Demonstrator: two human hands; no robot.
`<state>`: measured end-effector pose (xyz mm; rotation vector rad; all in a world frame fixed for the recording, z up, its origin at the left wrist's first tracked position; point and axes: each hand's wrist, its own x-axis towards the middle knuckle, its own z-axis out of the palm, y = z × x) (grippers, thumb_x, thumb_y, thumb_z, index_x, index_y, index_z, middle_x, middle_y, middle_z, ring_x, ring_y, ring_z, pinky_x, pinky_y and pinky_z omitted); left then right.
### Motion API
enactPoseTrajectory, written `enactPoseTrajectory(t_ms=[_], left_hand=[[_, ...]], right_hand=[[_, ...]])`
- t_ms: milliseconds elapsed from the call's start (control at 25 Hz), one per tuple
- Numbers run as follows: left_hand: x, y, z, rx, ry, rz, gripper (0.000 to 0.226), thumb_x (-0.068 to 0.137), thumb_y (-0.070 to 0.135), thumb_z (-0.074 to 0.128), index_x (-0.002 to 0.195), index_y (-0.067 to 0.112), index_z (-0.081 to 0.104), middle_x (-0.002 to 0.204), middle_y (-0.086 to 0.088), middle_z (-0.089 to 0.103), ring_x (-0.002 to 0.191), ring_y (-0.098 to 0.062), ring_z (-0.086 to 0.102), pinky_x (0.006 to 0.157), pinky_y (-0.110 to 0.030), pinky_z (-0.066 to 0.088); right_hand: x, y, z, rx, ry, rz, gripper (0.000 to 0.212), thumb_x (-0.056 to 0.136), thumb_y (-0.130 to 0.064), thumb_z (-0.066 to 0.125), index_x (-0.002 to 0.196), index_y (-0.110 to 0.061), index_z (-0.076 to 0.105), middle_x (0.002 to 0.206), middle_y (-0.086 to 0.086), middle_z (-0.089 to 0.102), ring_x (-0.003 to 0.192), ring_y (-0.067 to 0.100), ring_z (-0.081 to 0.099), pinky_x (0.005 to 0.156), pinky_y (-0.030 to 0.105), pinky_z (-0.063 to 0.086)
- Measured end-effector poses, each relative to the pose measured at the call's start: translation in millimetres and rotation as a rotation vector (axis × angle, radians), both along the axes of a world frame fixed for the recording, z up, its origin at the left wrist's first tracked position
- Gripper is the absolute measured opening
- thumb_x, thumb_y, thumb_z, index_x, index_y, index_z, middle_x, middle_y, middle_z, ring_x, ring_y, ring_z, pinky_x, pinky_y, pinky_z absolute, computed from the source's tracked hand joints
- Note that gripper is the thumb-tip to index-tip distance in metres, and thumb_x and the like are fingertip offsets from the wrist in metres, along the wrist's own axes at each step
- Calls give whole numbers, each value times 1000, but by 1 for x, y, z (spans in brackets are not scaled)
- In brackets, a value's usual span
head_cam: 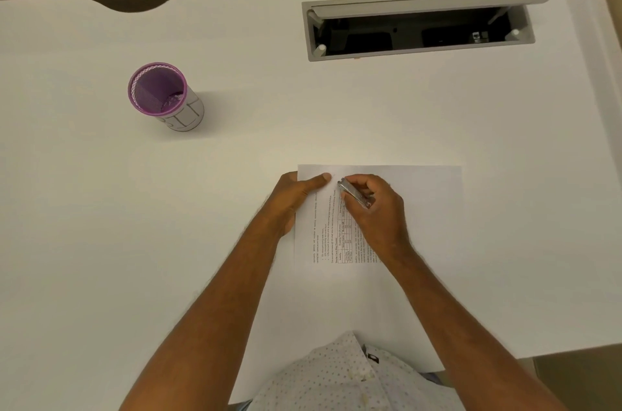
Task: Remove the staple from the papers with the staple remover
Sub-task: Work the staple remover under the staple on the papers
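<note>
A stack of white printed papers (420, 208) lies on the white desk in front of me. My left hand (296, 198) presses flat on the papers' far left corner, thumb stretched along the top edge. My right hand (373, 208) grips a small metal staple remover (353, 193), its jaws pointing at the paper just right of my left thumb tip. The staple itself is too small to make out.
A purple mesh pen cup (161, 94) stands at the left of the desk. An open grey cable tray (417, 23) is cut into the desk (235, 107) at the far right. The desk's near edge runs by my body.
</note>
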<state>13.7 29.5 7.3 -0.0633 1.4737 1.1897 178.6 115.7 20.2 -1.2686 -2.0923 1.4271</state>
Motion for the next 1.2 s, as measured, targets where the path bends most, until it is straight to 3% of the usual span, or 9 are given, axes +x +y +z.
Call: enactPoseTrajectory(t_ms=[160,320,600,800,960,1200], left_hand=[[1,0,0,-7,13,-27,29,88,28,80,109,8,76,101,-14,81,91,-32,79,80,-42,65],[1,0,-3,-37,54,-49,33,86,31,82,108,8,76,101,-14,81,93,-35,78,86,-47,64],[3,1,-5,-56,117,-70,28,89,36,78,105,13,76,99,-11,81,89,-35,78,82,-45,64],[5,0,-3,-26,129,-58,31,91,33,77,112,9,75,102,-11,81,81,-25,78,65,-29,62],[5,0,-3,-31,139,-60,27,92,33,76,109,12,76,97,-7,81,75,-20,78,60,-25,59],[6,-1,-7,-22,142,-46,33,92,30,76,114,7,75,104,-12,80,87,-28,77,70,-33,63]], right_hand=[[0,-1,-11,116,-32,17,24,89,-18,79,112,-23,73,107,-12,67,96,6,66,81,15,55],[-4,-1,-13,124,-41,-8,22,90,-20,79,111,-25,73,105,-15,66,95,5,65,80,15,55],[-8,-7,-11,151,-66,-36,21,91,-22,77,112,-24,74,105,-12,69,95,6,66,79,26,58],[-11,-10,-10,191,-83,-57,19,93,-24,76,112,-22,74,105,-9,70,95,7,66,78,30,59],[-13,-12,-11,199,-100,-70,22,94,-26,74,115,-22,75,107,-9,70,95,7,66,77,27,59],[-13,-9,-11,186,-109,-57,21,93,-23,76,113,-24,76,104,-11,70,94,7,67,77,31,59]])
